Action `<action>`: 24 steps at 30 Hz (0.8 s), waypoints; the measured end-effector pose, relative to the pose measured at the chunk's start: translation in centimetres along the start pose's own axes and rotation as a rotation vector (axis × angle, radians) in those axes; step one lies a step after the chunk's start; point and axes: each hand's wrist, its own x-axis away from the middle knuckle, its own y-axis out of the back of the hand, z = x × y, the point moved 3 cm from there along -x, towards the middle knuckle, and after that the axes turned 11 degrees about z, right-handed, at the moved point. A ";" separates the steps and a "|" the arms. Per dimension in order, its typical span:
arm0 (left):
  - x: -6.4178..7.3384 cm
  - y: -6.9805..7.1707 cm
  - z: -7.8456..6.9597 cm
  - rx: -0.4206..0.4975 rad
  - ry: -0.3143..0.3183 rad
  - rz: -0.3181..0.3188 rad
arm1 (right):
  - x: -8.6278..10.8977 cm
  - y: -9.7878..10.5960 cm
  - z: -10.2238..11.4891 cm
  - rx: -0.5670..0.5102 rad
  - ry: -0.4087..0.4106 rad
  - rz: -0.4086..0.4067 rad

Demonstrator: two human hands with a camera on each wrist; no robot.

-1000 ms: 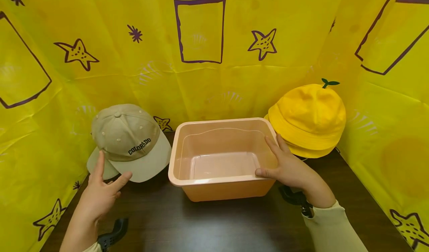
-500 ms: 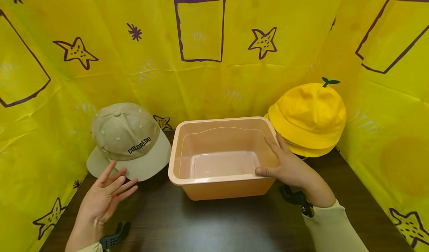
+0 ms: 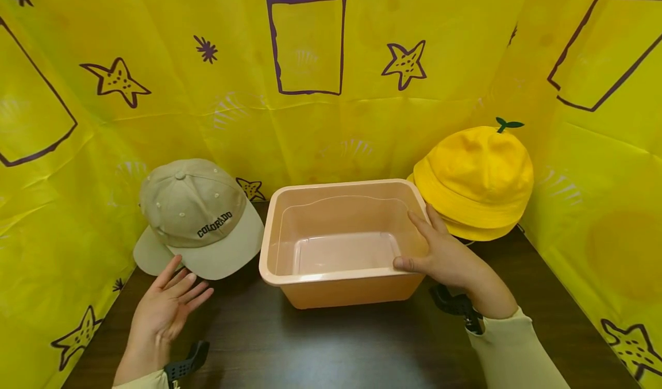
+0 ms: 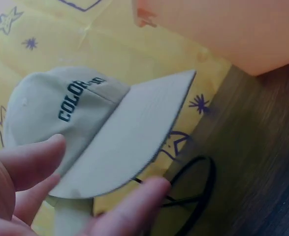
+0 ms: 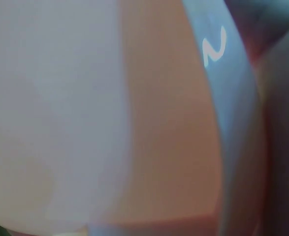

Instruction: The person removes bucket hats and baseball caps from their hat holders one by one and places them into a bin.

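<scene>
A beige baseball cap (image 3: 186, 205) lettered COLORADO stands at the left, and another pale brim (image 3: 151, 253) shows from beneath it. In front of the cap's brim is my left hand (image 3: 162, 308), palm turned up and fingers relaxed, holding nothing. The left wrist view shows its fingers close to the cap (image 4: 85, 118); whether they touch it cannot be told. An orange-pink plastic basin (image 3: 336, 291) stands in the middle with nothing inside. My right hand (image 3: 447, 257) grips its right front corner, thumb over the front rim and a finger over the side rim.
Yellow bucket hats (image 3: 476, 185), seemingly stacked, with a green sprout on top, stand behind the right hand. Yellow cloth (image 3: 310, 136) with drawn stars and frames walls in the back and sides. Everything rests on a dark wooden table (image 3: 289, 349).
My left hand has drawn back from the cap toward me and turned palm up, its fingers spreading apart. My right hand and the basin have stayed where they were.
</scene>
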 end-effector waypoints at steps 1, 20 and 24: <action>-0.2 0.1 0.1 0.033 -0.007 0.012 | 0.0 0.0 0.0 -0.001 -0.001 0.000; -1.2 -0.5 0.3 0.186 -0.219 -0.313 | -0.1 0.1 -0.1 -0.029 -0.027 0.010; -0.8 -0.5 -0.2 0.295 -0.255 -0.348 | -0.1 0.0 -0.2 -0.029 -0.028 0.010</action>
